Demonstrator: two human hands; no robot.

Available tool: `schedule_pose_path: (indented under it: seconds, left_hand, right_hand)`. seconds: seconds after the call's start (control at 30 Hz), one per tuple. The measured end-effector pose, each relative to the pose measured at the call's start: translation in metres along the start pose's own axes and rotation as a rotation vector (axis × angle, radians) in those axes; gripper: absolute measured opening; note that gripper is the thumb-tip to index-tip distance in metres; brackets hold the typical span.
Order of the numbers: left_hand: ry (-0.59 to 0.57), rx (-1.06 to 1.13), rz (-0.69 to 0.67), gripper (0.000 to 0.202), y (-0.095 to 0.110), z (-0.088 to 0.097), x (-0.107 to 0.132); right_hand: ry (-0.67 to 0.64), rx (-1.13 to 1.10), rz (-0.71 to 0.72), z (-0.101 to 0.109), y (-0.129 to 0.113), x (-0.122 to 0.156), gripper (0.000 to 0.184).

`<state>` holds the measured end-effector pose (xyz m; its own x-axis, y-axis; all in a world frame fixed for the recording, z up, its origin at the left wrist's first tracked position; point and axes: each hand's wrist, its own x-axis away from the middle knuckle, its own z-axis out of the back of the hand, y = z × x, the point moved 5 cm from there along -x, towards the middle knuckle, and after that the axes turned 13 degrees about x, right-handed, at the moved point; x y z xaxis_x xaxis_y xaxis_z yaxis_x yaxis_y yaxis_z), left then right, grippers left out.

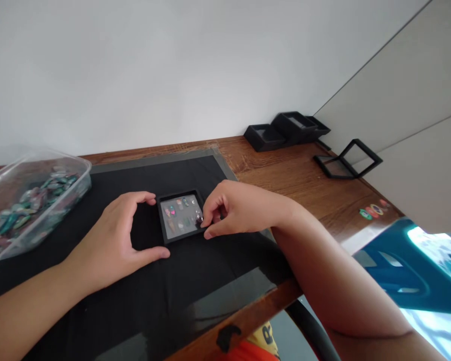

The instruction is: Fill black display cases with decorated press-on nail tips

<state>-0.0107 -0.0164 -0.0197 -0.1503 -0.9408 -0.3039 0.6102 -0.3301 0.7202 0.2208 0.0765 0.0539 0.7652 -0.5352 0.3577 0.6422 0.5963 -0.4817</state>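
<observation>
A small square black frame [164, 234] lies on the black mat, with rows of small colourful decorated pieces, like false nails [180, 213], on its clear panel. My left hand [116, 238] curves along the frame's left side, thumb and fingers wide apart, the tips close to its two left corners; whether they press on it I cannot tell. At the right edge my right hand [229, 210] is closed in a pinch over the frame's lower right area. A dark shiny piece [199, 218] shows at its fingertips; whether it is held is unclear.
A clear plastic tub [73, 188] full of loose, wrapped-looking colourful pieces stands at the left. Several black frames [265, 138] are piled by the wall, and another stands open [342, 165] at the right. Stickers [374, 210] mark the table's right edge, near a blue plastic chair [409, 271].
</observation>
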Motion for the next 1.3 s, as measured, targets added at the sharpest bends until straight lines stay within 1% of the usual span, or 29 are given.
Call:
schedule_pose_path:
  seconds: [0.1, 0.13, 0.2, 0.3, 0.5, 0.57, 0.63, 0.67, 0.7, 0.77, 0.8, 0.83, 0.87, 0.97, 1.03, 1.13, 1.23, 1.3]
  left_hand:
    - [-0.063, 0.021, 0.016, 0.102, -0.004, -0.002, 0.003]
    - [-0.08, 0.031, 0.023, 0.104, -0.005, -0.003, 0.003]
    - [-0.108, 0.047, 0.041, 0.096, -0.005, -0.003, 0.004]
    - [-0.097, 0.061, 0.083, 0.082, -0.005, -0.003, 0.003]
    - [-0.076, 0.092, 0.1, 0.086, -0.005, -0.002, 0.001]
    - [-0.075, 0.085, 0.098, 0.086, -0.005, -0.001, 0.001]
    - [-0.069, 0.079, 0.094, 0.087, -0.005, 0.0, 0.0]
    - [-0.065, 0.079, 0.093, 0.087, -0.005, 0.0, 0.0]
    - [-0.059, 0.08, 0.093, 0.086, -0.005, 0.001, 0.0]
    - [-0.053, 0.084, 0.095, 0.085, -0.004, 0.001, -0.001]
    - [-0.054, 0.085, 0.099, 0.084, -0.003, 0.001, -0.001]
    - [-0.055, 0.084, 0.103, 0.083, -0.003, 0.001, -0.001]
    - [-0.055, 0.084, 0.108, 0.083, -0.003, 0.0, -0.001]
    - [-0.041, 0.093, 0.121, 0.087, -0.005, 0.0, 0.001]
    - [-0.027, 0.097, 0.117, 0.09, -0.006, 0.0, 0.002]
    - [-0.012, 0.093, 0.141, 0.091, -0.007, 0.001, 0.005]
    - [-0.034, 0.078, 0.219, 0.087, -0.011, -0.001, 0.006]
    - [-0.061, 0.038, 0.213, 0.082, -0.013, -0.002, 0.006]
  right_hand:
    - [0.006, 0.032, -0.021, 0.001, 0.0, 0.0, 0.008]
    - [0.004, 0.041, -0.031, 0.0, 0.0, -0.001, 0.008]
    - [-0.006, 0.053, -0.054, -0.001, 0.001, -0.002, 0.007]
    - [-0.023, 0.067, -0.089, -0.002, 0.0, -0.003, 0.007]
    - [-0.035, 0.09, -0.113, -0.003, -0.001, -0.005, 0.009]
    - [-0.03, 0.119, -0.088, -0.002, -0.001, -0.005, 0.008]
    - [0.013, 0.179, -0.033, 0.0, -0.001, -0.005, 0.012]
    - [0.058, 0.211, 0.004, 0.002, -0.001, -0.005, 0.022]
    - [0.119, 0.239, 0.049, 0.004, -0.002, -0.005, 0.038]
    - [0.244, 0.275, 0.141, 0.005, -0.001, -0.007, 0.079]
    - [0.274, 0.284, 0.188, 0.002, -0.001, -0.008, 0.096]
    - [0.273, 0.291, 0.221, -0.002, -0.001, -0.01, 0.105]
    - [0.25, 0.295, 0.247, -0.007, 0.0, -0.012, 0.109]
    - [0.21, 0.299, 0.273, -0.016, 0.001, -0.016, 0.107]
    - [0.243, 0.306, 0.277, -0.014, 0.003, -0.015, 0.103]
    - [0.358, 0.307, 0.227, 0.0, 0.015, -0.01, 0.097]
    - [0.482, 0.267, 0.123, 0.019, 0.035, -0.006, 0.095]
    - [0.522, 0.22, 0.029, 0.028, 0.049, -0.005, 0.096]
